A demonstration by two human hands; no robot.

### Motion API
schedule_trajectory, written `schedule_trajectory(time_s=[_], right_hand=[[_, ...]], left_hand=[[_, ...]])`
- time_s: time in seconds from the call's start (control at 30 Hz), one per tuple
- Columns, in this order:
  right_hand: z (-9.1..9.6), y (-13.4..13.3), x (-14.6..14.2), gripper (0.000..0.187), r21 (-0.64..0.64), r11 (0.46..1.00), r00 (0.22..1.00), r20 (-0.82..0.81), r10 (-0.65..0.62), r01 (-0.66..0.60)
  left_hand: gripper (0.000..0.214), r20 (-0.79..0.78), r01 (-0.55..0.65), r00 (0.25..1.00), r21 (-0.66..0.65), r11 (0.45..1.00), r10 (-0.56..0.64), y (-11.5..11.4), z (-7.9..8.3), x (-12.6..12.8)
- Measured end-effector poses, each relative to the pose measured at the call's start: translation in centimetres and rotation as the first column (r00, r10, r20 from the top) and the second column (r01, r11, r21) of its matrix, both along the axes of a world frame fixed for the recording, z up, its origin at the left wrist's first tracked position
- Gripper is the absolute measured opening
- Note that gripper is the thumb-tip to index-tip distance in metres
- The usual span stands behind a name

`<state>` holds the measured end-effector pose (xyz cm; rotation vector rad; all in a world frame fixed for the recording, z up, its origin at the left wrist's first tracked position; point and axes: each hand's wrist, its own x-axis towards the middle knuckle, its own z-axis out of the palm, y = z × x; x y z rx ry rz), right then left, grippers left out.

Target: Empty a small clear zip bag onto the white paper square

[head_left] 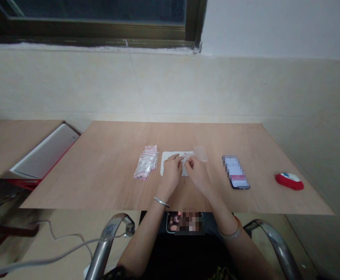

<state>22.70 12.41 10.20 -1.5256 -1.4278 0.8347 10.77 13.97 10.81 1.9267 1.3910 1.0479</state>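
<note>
On the wooden tabletop a phone lies at the right, and a pile of small plastic zip bags lies at the left. Between them is a white sheet. The left hand and the right hand stay close above this sheet, and both pinch one small clear piece, too small to tell more.
</note>
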Motion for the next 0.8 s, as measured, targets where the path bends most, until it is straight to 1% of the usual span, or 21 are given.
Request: schedule_trajectory(time_s=[0.07, 0.1, 0.17, 0.2, 0.23, 0.27, 0.33, 0.37, 0.43, 0.47, 0.53, 0.57, 0.6, 0.63, 0.67, 0.7, 0.73, 0.77, 0.8], right_hand=[[-0.4, 0.0, -0.1, 0.018, -0.034, 0.999, 0.993, -0.113, -0.016, 0.012], [-0.5, 0.0, -0.1, 0.016, -0.071, 0.997, 0.982, -0.188, -0.034, 0.021], [-0.7, 0.0, 0.0, 0.012, -0.181, 0.983, 0.924, -0.374, -0.073, 0.004], [-0.7, 0.1, 0.2, 0.017, -0.242, 0.969, 0.873, -0.481, -0.081, -0.044], [-0.7, 0.2, 0.3, 0.023, -0.297, 0.947, 0.804, -0.589, -0.083, -0.120], [-0.6, 0.4, 0.5, 0.026, -0.331, 0.919, 0.717, -0.692, -0.082, -0.215], [-0.4, 0.9, 0.7, 0.022, -0.338, 0.868, 0.544, -0.834, -0.097, -0.363], [-0.4, 1.2, 0.8, 0.019, -0.327, 0.858, 0.483, -0.869, -0.108, -0.396], [-0.5, 1.9, 0.7, 0.017, -0.302, 0.862, 0.411, -0.903, -0.122, -0.408], [-0.6, 2.1, 0.7, 0.016, -0.293, 0.864, 0.387, -0.914, -0.126, -0.409], [-0.9, 2.5, 0.4, 0.011, -0.290, 0.864, 0.344, -0.927, -0.147, -0.412], [-1.0, 2.6, 0.3, 0.009, -0.290, 0.871, 0.335, -0.929, -0.157, -0.396], [-1.0, 2.7, 0.2, 0.009, -0.287, 0.887, 0.343, -0.926, -0.160, -0.361], [-1.0, 2.7, 0.0, 0.009, -0.280, 0.909, 0.372, -0.915, -0.156, -0.309], [-0.9, 2.7, -0.3, 0.010, -0.267, 0.932, 0.417, -0.897, -0.147, -0.246], [-0.7, 2.8, -0.6, 0.010, -0.251, 0.952, 0.471, -0.871, -0.142, -0.176], [-0.6, 2.9, -1.0, 0.012, -0.234, 0.966, 0.526, -0.838, -0.145, -0.107], [-0.5, 3.0, -1.4, 0.015, -0.220, 0.975, 0.578, -0.801, -0.160, -0.035], [-0.4, 3.0, -1.9, 0.020, -0.205, 0.978, 0.622, -0.761, -0.182, 0.036]], left_hand=[[0.022, 0.016, 0.032, 0.999, -0.025, 0.999, -0.032, 0.3, -0.3, -0.1], [0.024, 0.032, 0.061, 0.998, -0.036, 0.998, -0.060, 0.5, -0.3, -0.1], [0.027, 0.066, 0.094, 0.994, -0.042, 0.995, -0.091, 0.7, -0.4, -0.4], [0.029, 0.069, 0.094, 0.993, -0.040, 0.995, -0.091, 0.7, -0.4, -0.5], [0.030, 0.057, 0.088, 0.995, -0.035, 0.995, -0.086, 0.8, -0.4, -0.7], [0.031, 0.034, 0.089, 0.995, -0.030, 0.996, -0.088, 0.8, -0.3, -0.8], [0.033, -0.026, 0.144, 0.989, -0.027, 0.989, -0.145, 0.7, 0.1, -0.9], [0.034, -0.056, 0.192, 0.979, -0.034, 0.981, -0.194, 0.6, 0.4, -0.9], [0.038, -0.085, 0.276, 0.956, -0.054, 0.960, -0.280, 0.3, 1.0, -0.9], [0.039, -0.085, 0.295, 0.950, -0.063, 0.953, -0.300, 0.2, 1.3, -0.9], [0.034, -0.043, 0.274, 0.960, -0.066, 0.959, -0.277, -0.2, 1.4, -0.6], [0.030, 0.012, 0.246, 0.969, -0.062, 0.967, -0.245, -0.3, 1.2, -0.3], [0.026, 0.105, 0.205, 0.975, -0.062, 0.977, -0.198, -0.4, 0.9, 0.0], [0.021, 0.236, 0.143, 0.964, -0.069, 0.987, -0.123, -0.5, 0.5, 0.4], [0.018, 0.392, 0.062, 0.920, -0.095, 0.994, -0.020, -0.4, -0.1, 0.9], [0.016, 0.546, -0.022, 0.831, -0.151, 0.988, 0.102, -0.3, -0.7, 1.4], [0.018, 0.667, -0.094, 0.707, -0.238, 0.967, 0.233, -0.1, -1.4, 1.9], [0.023, 0.734, -0.110, 0.588, -0.342, 0.933, 0.338, 0.1, -1.9, 2.3], [0.028, 0.763, -0.072, 0.499, -0.436, 0.897, 0.411, 0.4, -2.4, 2.7]])
